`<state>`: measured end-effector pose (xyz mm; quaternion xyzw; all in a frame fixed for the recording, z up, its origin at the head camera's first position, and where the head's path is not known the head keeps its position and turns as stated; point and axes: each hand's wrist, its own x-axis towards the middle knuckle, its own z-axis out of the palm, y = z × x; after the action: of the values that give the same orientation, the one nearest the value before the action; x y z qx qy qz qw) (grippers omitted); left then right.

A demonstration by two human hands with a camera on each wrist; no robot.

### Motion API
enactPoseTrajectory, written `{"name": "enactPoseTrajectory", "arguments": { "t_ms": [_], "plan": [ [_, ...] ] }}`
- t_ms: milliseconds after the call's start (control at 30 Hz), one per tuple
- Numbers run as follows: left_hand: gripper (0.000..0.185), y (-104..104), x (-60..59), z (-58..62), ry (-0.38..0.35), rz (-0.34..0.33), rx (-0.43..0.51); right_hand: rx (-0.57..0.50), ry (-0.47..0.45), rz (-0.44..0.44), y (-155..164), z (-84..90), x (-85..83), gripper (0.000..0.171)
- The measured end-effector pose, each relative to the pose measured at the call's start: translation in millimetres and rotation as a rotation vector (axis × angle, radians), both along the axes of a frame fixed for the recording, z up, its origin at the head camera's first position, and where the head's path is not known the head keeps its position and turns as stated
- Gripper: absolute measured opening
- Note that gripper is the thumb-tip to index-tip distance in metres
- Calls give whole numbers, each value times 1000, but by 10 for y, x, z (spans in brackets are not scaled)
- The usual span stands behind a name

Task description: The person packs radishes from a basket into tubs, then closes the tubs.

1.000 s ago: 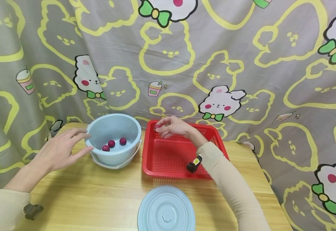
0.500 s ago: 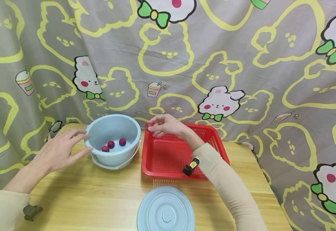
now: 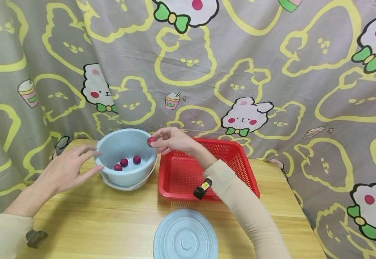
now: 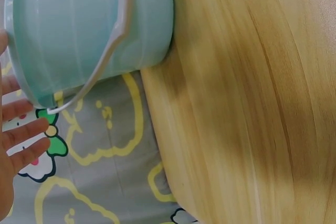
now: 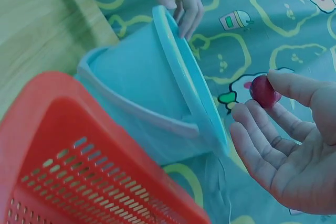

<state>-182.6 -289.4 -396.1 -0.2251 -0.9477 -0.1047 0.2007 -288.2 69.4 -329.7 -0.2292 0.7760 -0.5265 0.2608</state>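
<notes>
Small round dark-red fruit (image 3: 151, 140) sits pinched between the thumb and fingertips of the right hand (image 3: 172, 141), just above the right rim of the round pale-blue plastic bucket (image 3: 108, 148). Three more dark-red fruits (image 3: 124, 162) lie on the bucket's floor. Next to the bucket stands the red perforated plastic basket (image 3: 188, 178), with nothing visible in it. The left hand (image 3: 65, 169) is spread with straight fingers touching the bucket's left rim, holding nothing. From the right wrist, the pinched fruit (image 5: 264, 90) shows clear of the bucket's rim (image 5: 184, 69); the left wrist view shows the bucket's outer wall and its hanging bail handle (image 4: 107, 56). A round pale-blue plastic lid (image 3: 186, 235) lies flat on the wooden table (image 3: 104, 223), near its front edge.
</notes>
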Motion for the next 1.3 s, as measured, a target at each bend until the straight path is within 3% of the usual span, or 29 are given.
{"name": "enactPoseTrajectory", "arguments": {
  "t_ms": [367, 633, 1300],
  "plan": [
    [48, 0, -1, -1, -9, 7, 0, 28, 16, 47, -340, -19, 46, 31],
    [49, -1, 1, -12, -17, 8, 1, 45, -31, 67, -519, -97, 63, 34],
    [50, -5, 0, -7, -19, 9, -4, 96, -16, 19, -740, -220, 66, 30]
  ]
}}
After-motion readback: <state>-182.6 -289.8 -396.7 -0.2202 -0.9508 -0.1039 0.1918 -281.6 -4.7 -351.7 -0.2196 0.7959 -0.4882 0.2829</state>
